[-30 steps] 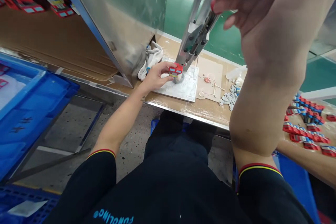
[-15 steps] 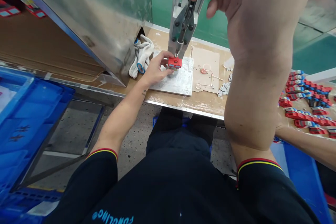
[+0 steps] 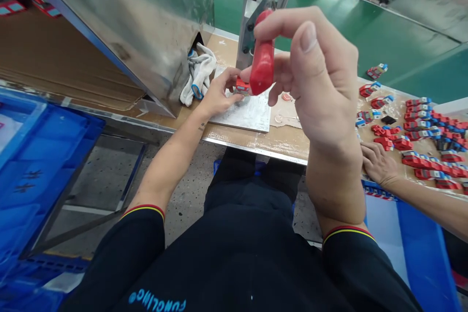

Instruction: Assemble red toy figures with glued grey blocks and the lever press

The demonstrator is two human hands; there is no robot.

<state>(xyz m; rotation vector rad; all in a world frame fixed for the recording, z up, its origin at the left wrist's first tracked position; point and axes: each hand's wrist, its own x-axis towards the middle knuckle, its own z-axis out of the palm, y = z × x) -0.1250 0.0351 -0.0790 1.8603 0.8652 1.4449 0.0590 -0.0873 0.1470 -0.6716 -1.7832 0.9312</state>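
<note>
My left hand [image 3: 220, 93] pinches a small red toy vehicle [image 3: 242, 87] with light windows between thumb and fingers. The toy rests on a grey metal plate [image 3: 254, 117] at the foot of an upright metal press [image 3: 245, 39]. Closer to the camera, my right hand [image 3: 323, 80] has its fingers hooked round the press's red lever handle [image 3: 262, 61], with the thumb raised off it. This handle and hand hide the press's tip and part of the toy.
White gloves [image 3: 203, 70] lie left of the plate, beside a large metal housing [image 3: 153, 24]. Several toy vehicles [image 3: 420, 122] crowd the right side, where another person's hand [image 3: 380, 163] rests on the table. Blue bins [image 3: 47, 156] stand at the left.
My right hand has swung the red lever handle down and toward me. The left hand and the toy have stayed nearly in place. Another person's hand now shows at the right.
</note>
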